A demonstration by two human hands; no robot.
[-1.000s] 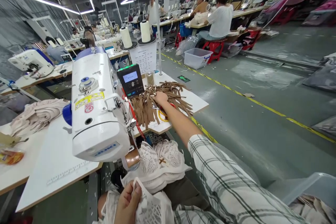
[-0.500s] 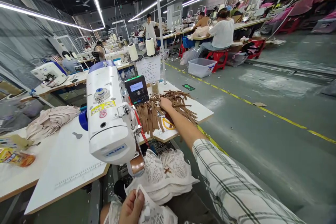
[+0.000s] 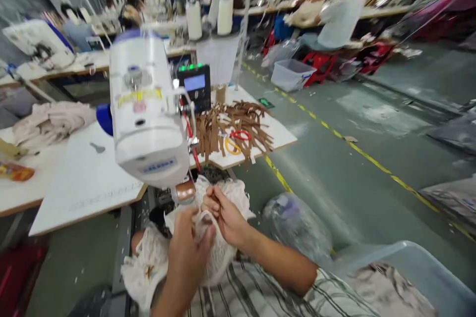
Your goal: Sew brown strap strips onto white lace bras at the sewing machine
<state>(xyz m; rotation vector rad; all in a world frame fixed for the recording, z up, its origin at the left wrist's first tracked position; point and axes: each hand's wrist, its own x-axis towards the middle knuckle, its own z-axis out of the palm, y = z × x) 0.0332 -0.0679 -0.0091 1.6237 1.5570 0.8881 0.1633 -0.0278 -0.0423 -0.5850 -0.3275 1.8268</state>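
My left hand, blurred by motion, grips a white lace bra held up above my lap. Just right of it, my right hand is closed in a pinch at the bra's upper edge; what sits between its fingertips is too small to make out. Both hands are in front of a white sewing machine, whose lower end is close to more white lace behind the hands. Further white lace garments lie over my left leg.
Brown fabric strips lie on the right table section with red-and-yellow-handled scissors. A control panel stands behind. Pale folded fabric is at left. A plastic tub and a clear bag are on my right.
My right hand has left the brown strips and come back to the bra beside my left hand. The bra has been raised. The view has tilted down, bringing the tub into sight.
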